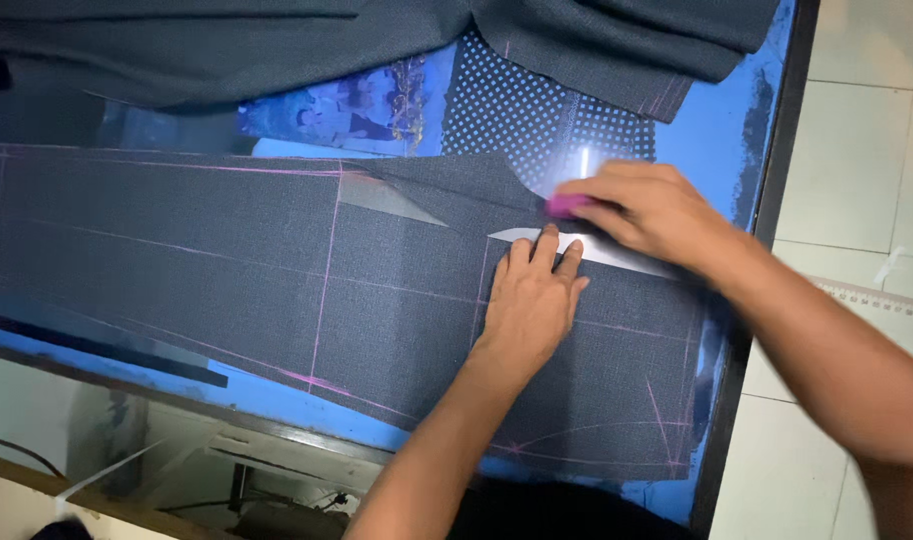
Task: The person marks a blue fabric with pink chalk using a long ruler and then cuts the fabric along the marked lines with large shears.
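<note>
Now head view: my left hand (530, 300) flat, fingers spread, pinning clear curved ruler (617, 252) onto dark grey fabric (227, 250). My right hand (649, 205) pinches pink chalk (567, 205) just beyond left fingertips. Fabric soft, shifts easily; press flat. Chalk likely brittle.

I see a blue-topped table (717, 120) with a dark edge; pale floor tiles (867, 130) lie beyond the fingers.
</note>
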